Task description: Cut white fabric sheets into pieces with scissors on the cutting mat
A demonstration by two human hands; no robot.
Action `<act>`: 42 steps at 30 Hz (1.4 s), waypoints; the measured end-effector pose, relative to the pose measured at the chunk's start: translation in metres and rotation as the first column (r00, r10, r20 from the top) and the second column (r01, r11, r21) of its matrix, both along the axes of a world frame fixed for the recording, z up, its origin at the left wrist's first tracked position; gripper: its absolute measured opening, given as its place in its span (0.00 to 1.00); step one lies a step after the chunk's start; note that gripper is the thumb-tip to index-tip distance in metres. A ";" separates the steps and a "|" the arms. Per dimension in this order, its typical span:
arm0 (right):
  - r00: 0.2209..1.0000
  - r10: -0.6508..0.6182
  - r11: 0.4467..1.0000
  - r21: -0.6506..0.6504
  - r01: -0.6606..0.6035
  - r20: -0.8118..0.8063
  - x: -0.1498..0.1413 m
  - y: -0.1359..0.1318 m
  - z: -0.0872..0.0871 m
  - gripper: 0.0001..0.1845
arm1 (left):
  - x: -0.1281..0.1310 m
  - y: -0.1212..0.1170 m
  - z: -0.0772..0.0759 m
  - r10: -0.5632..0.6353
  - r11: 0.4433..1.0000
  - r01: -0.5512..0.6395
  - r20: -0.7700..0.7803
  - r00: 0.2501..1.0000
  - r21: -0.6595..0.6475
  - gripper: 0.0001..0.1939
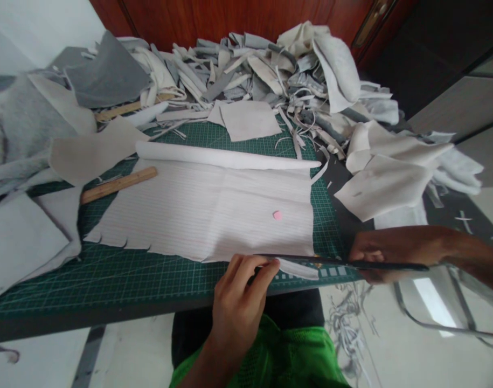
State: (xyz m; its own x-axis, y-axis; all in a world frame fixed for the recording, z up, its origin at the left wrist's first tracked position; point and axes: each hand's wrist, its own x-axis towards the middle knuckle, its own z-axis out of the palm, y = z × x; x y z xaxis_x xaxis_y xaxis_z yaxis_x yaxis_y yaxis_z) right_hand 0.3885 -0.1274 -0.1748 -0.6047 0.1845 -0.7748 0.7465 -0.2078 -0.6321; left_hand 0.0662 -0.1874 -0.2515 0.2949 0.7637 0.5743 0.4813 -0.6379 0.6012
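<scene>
A white sheet with fine ruled lines (pixel 181 210), seemingly fabric, lies spread on the green cutting mat (pixel 149 280). Its far edge is rolled into a long tube, and a small pink piece (pixel 277 215) rests on it. My right hand (pixel 386 253) is closed around the handles of dark scissors (pixel 298 259), seen edge-on, whose blades lie along the sheet's near edge. Thumb and fingers of my left hand (pixel 242 280) pinch that near edge by the blade tips. A narrow strip (pixel 298 269) hangs off the edge beneath the blades.
Grey and white offcuts (pixel 230 70) are heaped along the back. More cloth pieces lie at left (pixel 23 237) and right (pixel 391 178). A wooden ruler (pixel 119 185) touches the sheet's left side. Thin scraps (pixel 349 323) litter the floor beside a metal-framed chair (pixel 424 320).
</scene>
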 end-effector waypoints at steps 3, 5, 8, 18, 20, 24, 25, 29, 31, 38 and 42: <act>0.997 -0.080 0.994 -0.069 0.080 0.013 -0.004 0.006 -0.003 0.15 | -0.004 0.005 0.005 0.000 1.000 -0.001 -0.036 0.999 -0.026 0.16; 0.996 -0.086 0.990 -0.112 0.085 0.000 -0.009 0.011 -0.005 0.14 | -0.012 0.010 0.012 -0.009 0.999 0.006 -0.098 0.995 -0.035 0.14; 0.998 -0.057 0.989 -0.133 0.056 0.001 -0.018 0.020 -0.007 0.14 | -0.035 0.027 0.033 -0.025 1.000 0.022 -0.210 0.977 -0.019 0.06; 0.988 -0.143 0.989 -0.031 0.142 -0.053 -0.025 0.041 -0.006 0.21 | -0.075 0.202 0.056 -0.246 0.963 0.266 -0.570 0.784 -0.049 0.18; 0.987 -0.142 0.990 -0.013 0.142 -0.079 -0.023 0.052 -0.006 0.21 | -0.073 0.226 0.042 -0.205 0.969 0.248 -0.577 0.790 -0.004 0.16; 0.988 -0.124 0.992 0.024 0.127 -0.096 -0.025 0.079 -0.007 0.23 | -0.075 0.253 0.036 -0.130 0.965 0.240 -0.598 0.791 0.108 0.19; 0.987 -0.128 0.991 0.038 0.132 -0.098 -0.026 0.087 -0.008 0.24 | -0.076 0.257 0.039 -0.107 0.963 0.232 -0.601 0.792 0.135 0.22; 0.989 -0.109 0.992 0.051 0.115 -0.103 -0.037 0.117 -0.011 0.21 | -0.083 0.260 0.058 -0.008 0.963 0.163 -0.579 0.815 0.216 0.29; 0.993 -0.071 0.997 0.025 0.073 -0.097 -0.041 0.129 -0.012 0.20 | -0.087 0.248 0.061 0.051 0.957 0.117 -0.551 0.833 0.265 0.24; 0.995 -0.007 1.000 -0.017 0.005 -0.097 -0.040 0.137 -0.013 0.24 | -0.089 0.169 0.037 -0.049 0.865 0.320 -0.570 0.820 0.386 0.05; 0.997 -0.038 0.999 -0.014 0.037 -0.074 -0.041 0.135 -0.010 0.24 | -0.084 0.163 0.035 -0.049 0.885 0.321 -0.618 0.785 0.338 0.07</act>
State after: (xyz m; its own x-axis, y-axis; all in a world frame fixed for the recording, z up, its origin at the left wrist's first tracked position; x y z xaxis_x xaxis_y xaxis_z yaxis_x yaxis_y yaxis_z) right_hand 0.3472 0.0073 -0.1846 -0.6531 0.1989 -0.7307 0.6893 -0.2434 -0.6824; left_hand -0.0177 -0.0247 -0.2169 0.7810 0.3955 0.4834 0.4919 -0.8664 -0.0859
